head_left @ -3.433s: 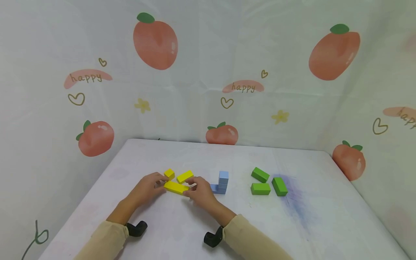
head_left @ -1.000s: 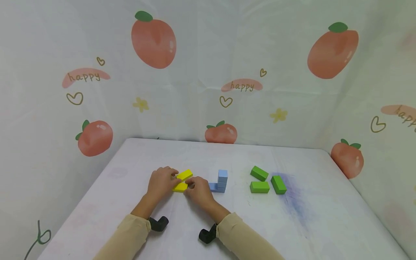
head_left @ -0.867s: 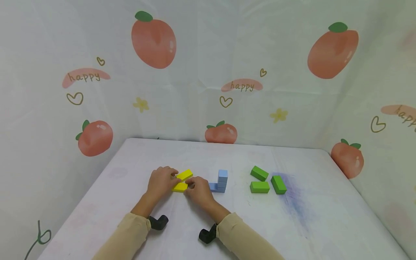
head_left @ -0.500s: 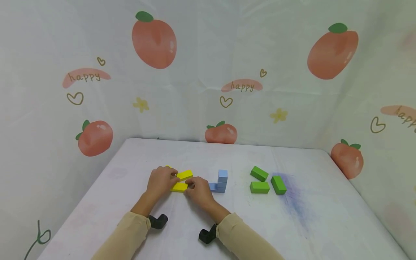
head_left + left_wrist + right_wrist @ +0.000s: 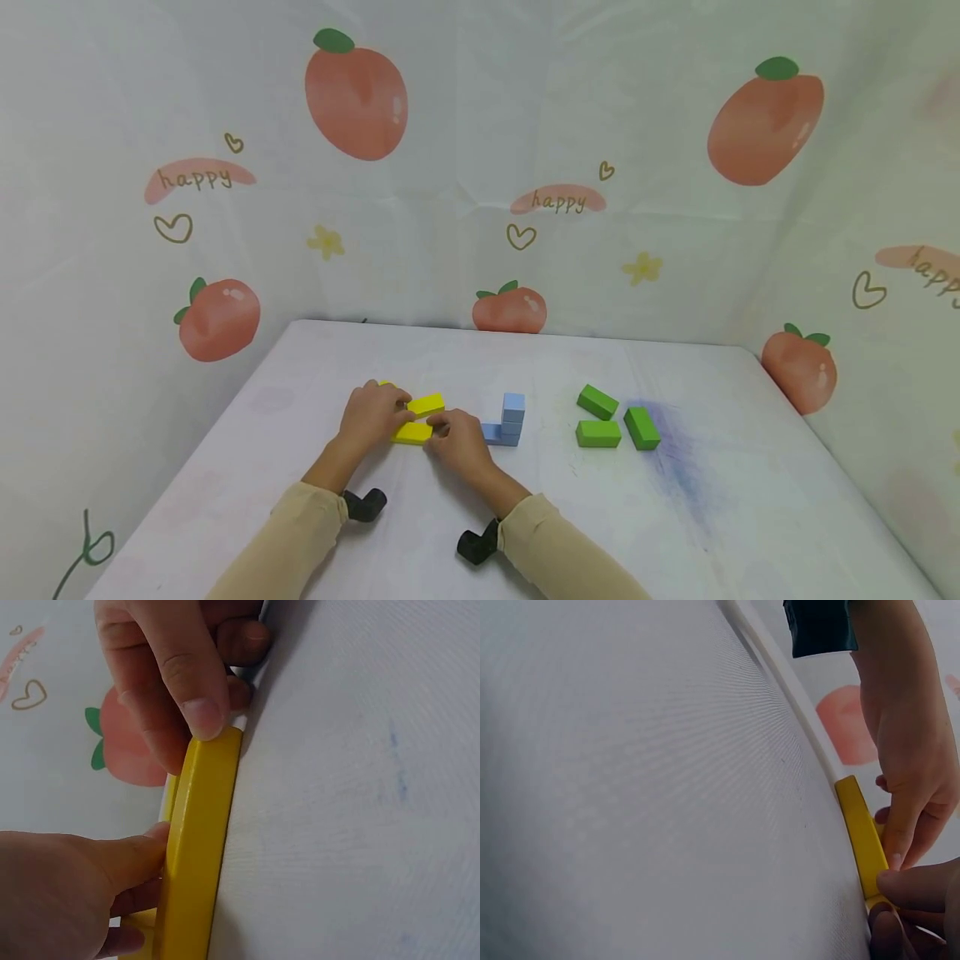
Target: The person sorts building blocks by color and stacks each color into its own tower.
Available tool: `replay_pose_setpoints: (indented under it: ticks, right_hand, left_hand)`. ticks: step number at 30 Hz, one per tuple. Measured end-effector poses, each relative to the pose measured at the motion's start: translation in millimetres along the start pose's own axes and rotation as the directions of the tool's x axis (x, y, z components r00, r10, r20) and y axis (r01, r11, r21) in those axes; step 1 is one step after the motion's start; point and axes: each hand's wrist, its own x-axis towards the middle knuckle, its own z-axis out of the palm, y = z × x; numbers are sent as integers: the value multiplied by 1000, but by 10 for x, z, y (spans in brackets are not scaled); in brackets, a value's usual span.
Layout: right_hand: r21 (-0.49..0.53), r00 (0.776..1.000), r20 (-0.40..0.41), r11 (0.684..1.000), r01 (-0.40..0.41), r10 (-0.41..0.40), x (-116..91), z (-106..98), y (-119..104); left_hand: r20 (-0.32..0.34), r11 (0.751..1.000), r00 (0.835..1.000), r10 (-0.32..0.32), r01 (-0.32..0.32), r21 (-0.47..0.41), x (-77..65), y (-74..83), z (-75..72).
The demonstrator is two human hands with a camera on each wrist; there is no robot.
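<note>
A long yellow block [image 5: 412, 433] lies on the table, and my right hand [image 5: 459, 446] pinches its right end between thumb and fingers. Close behind lies a shorter yellow block [image 5: 426, 406]. My left hand [image 5: 371, 415] has its thumb and fingers about that block's left end; the fingertips are partly hidden. In the left wrist view the left thumb [image 5: 135, 859] lies along the rear edge of the long block. Past the left knuckles a sliver of another yellow block [image 5: 386, 383] shows. Light blue blocks [image 5: 513, 417] form an L shape just right of my right hand.
Several green blocks, among them one in front [image 5: 598, 433] and one at the right [image 5: 642, 428], lie to the right on the white table [image 5: 675, 533]. A printed cloth backdrop [image 5: 450, 208] rises behind the table's far edge. Black wrist mounts [image 5: 365, 505] stick out from both sleeves.
Since the oldest frame my left hand has moved right and over the yellow blocks, covering most of the small one. Lately the shorter yellow block has turned slightly. My right hand stays put.
</note>
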Motion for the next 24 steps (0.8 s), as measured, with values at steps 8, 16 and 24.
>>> replay_pose_setpoints:
  ticks: [8,16,24]
  right_hand:
    - [-3,1000,6,1000,-5,5,-14,7,-16]
    - [1,1000,2,1000,-3,3,-12,15,-10]
    - [2,1000,12,1000,-20,20,-1,3,7]
  left_hand:
    - [-22,999,999,35,-34,9,-16,-42,31]
    - [-40,997,997,62,-60,57,-32,-64,-15]
    - [-46,996,996,76,-73,52,-87,-129,-52]
